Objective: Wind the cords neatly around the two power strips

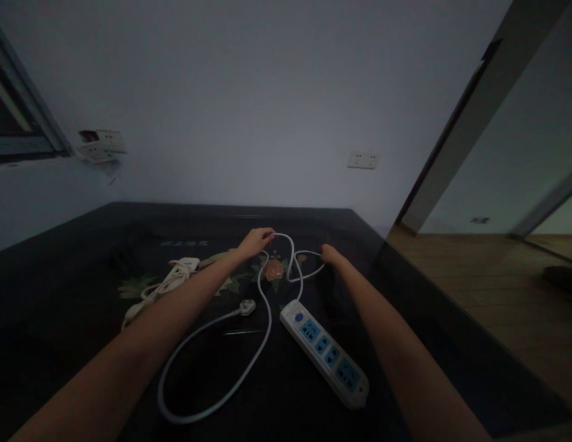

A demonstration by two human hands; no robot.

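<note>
My left hand [258,241] is closed around the white power cord [270,319] near the far side of the dark table. Across from it, my right hand [329,253] pinches another stretch of the same cord, where it bends in a loop. Between the hands the cord curls and crosses itself. It runs down to a white power strip [319,344] with blue sockets, which lies slantwise in front of my right hand. The cord's other end makes a wide loop at the near left and finishes in a plug [247,307] resting on the table.
A second white power strip [188,264] with a bundled cord [163,286] lies to the left, partly behind my left forearm. The dark table [212,215] has a flower print and reaches the wall. Wall sockets [363,160] sit above it; wooden floor [451,258] shows at right.
</note>
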